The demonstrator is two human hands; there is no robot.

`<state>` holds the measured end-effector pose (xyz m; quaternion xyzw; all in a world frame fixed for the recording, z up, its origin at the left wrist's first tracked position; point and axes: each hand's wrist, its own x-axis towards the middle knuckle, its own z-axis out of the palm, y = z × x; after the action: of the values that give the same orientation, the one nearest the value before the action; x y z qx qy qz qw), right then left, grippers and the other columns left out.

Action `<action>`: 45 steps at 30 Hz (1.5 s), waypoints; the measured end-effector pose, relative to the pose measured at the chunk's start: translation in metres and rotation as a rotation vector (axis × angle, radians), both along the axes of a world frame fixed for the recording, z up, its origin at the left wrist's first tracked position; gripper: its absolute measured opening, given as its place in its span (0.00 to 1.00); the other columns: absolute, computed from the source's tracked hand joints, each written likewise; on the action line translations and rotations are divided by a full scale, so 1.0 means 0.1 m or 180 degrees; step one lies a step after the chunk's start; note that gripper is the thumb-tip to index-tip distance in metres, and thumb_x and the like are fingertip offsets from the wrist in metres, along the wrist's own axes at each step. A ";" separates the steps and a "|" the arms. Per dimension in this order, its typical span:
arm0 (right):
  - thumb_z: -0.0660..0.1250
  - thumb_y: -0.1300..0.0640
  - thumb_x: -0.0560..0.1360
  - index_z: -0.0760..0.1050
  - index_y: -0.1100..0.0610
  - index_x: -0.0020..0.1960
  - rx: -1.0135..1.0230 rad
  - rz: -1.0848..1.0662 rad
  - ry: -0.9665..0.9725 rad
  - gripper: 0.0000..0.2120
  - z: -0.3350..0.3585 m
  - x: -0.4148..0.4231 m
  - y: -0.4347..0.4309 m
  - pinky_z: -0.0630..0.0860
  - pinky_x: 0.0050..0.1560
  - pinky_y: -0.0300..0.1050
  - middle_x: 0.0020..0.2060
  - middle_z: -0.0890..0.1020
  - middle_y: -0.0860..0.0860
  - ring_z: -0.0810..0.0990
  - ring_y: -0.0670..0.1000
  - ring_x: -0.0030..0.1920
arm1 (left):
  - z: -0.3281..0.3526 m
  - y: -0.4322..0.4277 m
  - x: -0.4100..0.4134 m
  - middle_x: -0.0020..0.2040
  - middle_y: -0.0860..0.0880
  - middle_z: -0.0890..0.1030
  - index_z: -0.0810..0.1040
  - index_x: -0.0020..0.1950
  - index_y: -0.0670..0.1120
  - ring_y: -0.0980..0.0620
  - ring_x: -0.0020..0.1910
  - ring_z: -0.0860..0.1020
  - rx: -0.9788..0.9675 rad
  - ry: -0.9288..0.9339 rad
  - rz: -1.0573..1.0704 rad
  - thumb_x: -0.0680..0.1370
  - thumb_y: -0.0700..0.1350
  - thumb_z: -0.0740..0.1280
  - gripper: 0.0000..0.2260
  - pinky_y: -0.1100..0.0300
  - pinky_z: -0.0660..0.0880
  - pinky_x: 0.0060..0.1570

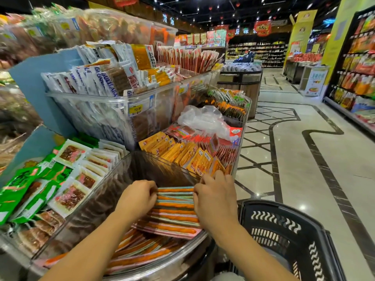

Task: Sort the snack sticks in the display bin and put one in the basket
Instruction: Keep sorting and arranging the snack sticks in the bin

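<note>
A supermarket aisle with a glossy tiled floor (304,159) runs past tiered snack bins. The black basket (284,230) sits just right of the clear display bin (125,171). Inside it, the left hand (138,195) and right hand (215,197), fingers curled, grip opposite ends of stacked snack sticks (174,207).

The curved clear plastic display bin (113,191) looks smooth and glossy. The long orange-striped snack sticks (175,208) have shiny film wrappers. The black perforated plastic basket (284,232) is matt. The pale stone floor (304,169) is polished.
</note>
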<state>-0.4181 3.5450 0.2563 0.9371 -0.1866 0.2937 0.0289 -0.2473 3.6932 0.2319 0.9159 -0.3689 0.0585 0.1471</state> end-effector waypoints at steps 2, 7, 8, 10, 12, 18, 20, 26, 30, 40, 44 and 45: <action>0.70 0.49 0.76 0.85 0.49 0.45 -0.0022 0.0019 0.0010 0.06 0.00 0.00 0.00 0.69 0.48 0.52 0.41 0.81 0.46 0.73 0.53 0.47 | 0.02 0.02 -0.02 0.53 0.55 0.81 0.81 0.59 0.52 0.55 0.51 0.80 0.0020 -0.0018 -0.0044 0.79 0.49 0.66 0.11 0.56 0.79 0.53; 0.69 0.49 0.76 0.84 0.50 0.46 -0.0091 0.0224 -0.0056 0.07 -0.04 0.02 -0.02 0.73 0.49 0.53 0.43 0.81 0.48 0.75 0.54 0.48 | 0.25 0.24 -0.06 0.57 0.54 0.82 0.82 0.59 0.50 0.53 0.58 0.78 -0.0342 -0.0593 -0.0260 0.77 0.45 0.70 0.11 0.55 0.78 0.56; 0.69 0.49 0.76 0.84 0.50 0.46 -0.0126 0.0262 -0.0077 0.06 -0.05 0.02 -0.02 0.72 0.49 0.53 0.43 0.81 0.48 0.76 0.54 0.48 | 0.32 0.31 -0.06 0.57 0.53 0.82 0.83 0.57 0.48 0.51 0.57 0.79 -0.0458 -0.0786 -0.0301 0.76 0.43 0.72 0.10 0.53 0.79 0.54; 0.71 0.50 0.75 0.83 0.50 0.44 -0.0201 0.0321 -0.0119 0.05 -0.04 0.03 -0.02 0.71 0.46 0.52 0.42 0.81 0.48 0.76 0.55 0.47 | 0.45 0.51 -0.01 0.56 0.49 0.83 0.84 0.53 0.46 0.47 0.55 0.79 -0.0599 -0.1175 -0.0366 0.72 0.39 0.75 0.11 0.50 0.80 0.53; 0.72 0.50 0.74 0.83 0.50 0.44 -0.0251 0.0341 -0.0150 0.04 -0.03 0.03 -0.03 0.71 0.46 0.52 0.41 0.81 0.48 0.77 0.55 0.46 | 0.57 0.73 0.08 0.57 0.47 0.82 0.84 0.54 0.44 0.44 0.56 0.78 -0.0633 -0.1514 -0.0354 0.72 0.40 0.75 0.11 0.49 0.77 0.55; 0.77 0.55 0.68 0.83 0.52 0.43 -0.0520 0.0578 0.0014 0.05 0.05 0.07 0.05 0.72 0.44 0.53 0.39 0.81 0.50 0.77 0.56 0.44 | 0.51 1.31 0.24 0.58 0.48 0.81 0.81 0.57 0.46 0.44 0.56 0.78 -0.0500 -0.1318 0.0234 0.78 0.57 0.60 0.18 0.48 0.76 0.56; 0.76 0.54 0.68 0.83 0.51 0.43 -0.0433 0.0650 0.0101 0.05 0.07 0.12 0.12 0.73 0.45 0.53 0.40 0.81 0.49 0.78 0.56 0.44 | 0.41 1.34 0.21 0.58 0.50 0.81 0.81 0.57 0.48 0.46 0.54 0.77 -0.0572 -0.1150 0.0476 0.79 0.59 0.59 0.19 0.50 0.76 0.54; 0.66 0.47 0.78 0.81 0.47 0.58 0.0490 0.1712 0.1339 0.11 0.15 0.44 0.70 0.76 0.56 0.50 0.53 0.83 0.46 0.80 0.51 0.55 | 0.37 1.35 0.20 0.59 0.53 0.82 0.83 0.59 0.50 0.47 0.55 0.77 -0.0983 -0.0902 0.0605 0.78 0.57 0.66 0.16 0.51 0.76 0.55; 0.71 0.48 0.75 0.80 0.49 0.61 0.0930 0.2422 0.2448 0.15 0.15 0.69 1.06 0.79 0.55 0.48 0.54 0.84 0.46 0.81 0.49 0.54 | 0.34 1.34 0.25 0.59 0.53 0.82 0.83 0.58 0.50 0.49 0.56 0.78 -0.0980 -0.0870 0.0584 0.77 0.59 0.64 0.18 0.50 0.75 0.59; 0.76 0.55 0.71 0.80 0.49 0.59 0.1679 0.2557 0.2720 0.17 -0.06 0.70 1.12 0.76 0.49 0.35 0.45 0.78 0.38 0.78 0.40 0.45 | 0.31 1.34 0.28 0.56 0.55 0.82 0.81 0.55 0.50 0.51 0.54 0.77 -0.1157 -0.0819 0.0631 0.76 0.61 0.62 0.18 0.51 0.76 0.57; 0.76 0.58 0.72 0.78 0.49 0.55 0.1748 0.2498 0.2704 0.14 -0.07 0.69 1.17 0.73 0.42 0.33 0.44 0.78 0.40 0.76 0.41 0.42 | 0.29 1.35 0.28 0.54 0.55 0.82 0.81 0.53 0.51 0.52 0.53 0.76 -0.1198 -0.0844 0.0618 0.77 0.61 0.62 0.17 0.51 0.75 0.56; 0.75 0.59 0.72 0.78 0.50 0.54 0.1781 0.2486 0.2713 0.13 -0.06 0.68 1.18 0.73 0.41 0.34 0.45 0.79 0.42 0.76 0.41 0.42 | 0.29 1.35 0.28 0.54 0.55 0.81 0.80 0.53 0.51 0.52 0.52 0.76 -0.1184 -0.0849 0.0618 0.77 0.62 0.62 0.17 0.51 0.75 0.56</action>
<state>-0.3499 3.6626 0.2506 0.9426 0.1268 -0.1754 -0.2543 -0.2191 3.8284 0.2607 0.8884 -0.2782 0.2596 0.2569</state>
